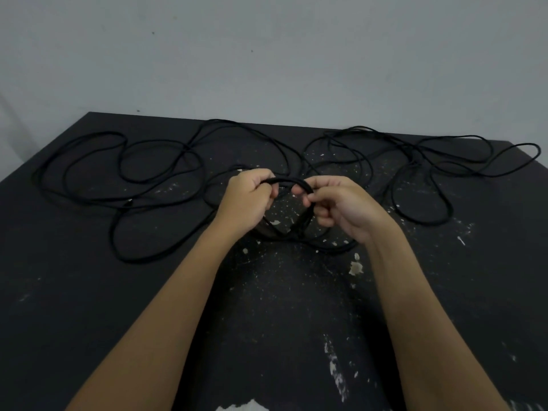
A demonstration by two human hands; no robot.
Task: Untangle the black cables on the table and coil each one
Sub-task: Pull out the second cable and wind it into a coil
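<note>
The tabletop is a matt black painted surface, worn, with pale chips and flecks where the coat has flaked off, thickest toward its near edge and around the coil. The black cables lying on the tabletop look matt and faintly woven, like a cloth-braided sheath, with no shine. Behind the tabletop the wall is a smooth, dull grey paint with a few small dark specks

- loose black cable loops sprawl across the far left of the scuffed black tabletop, blocking a flat sweep there.
- a second black cable tangle crowds the far right.
- near table half, on both sides of the forearms, lies open.
</note>
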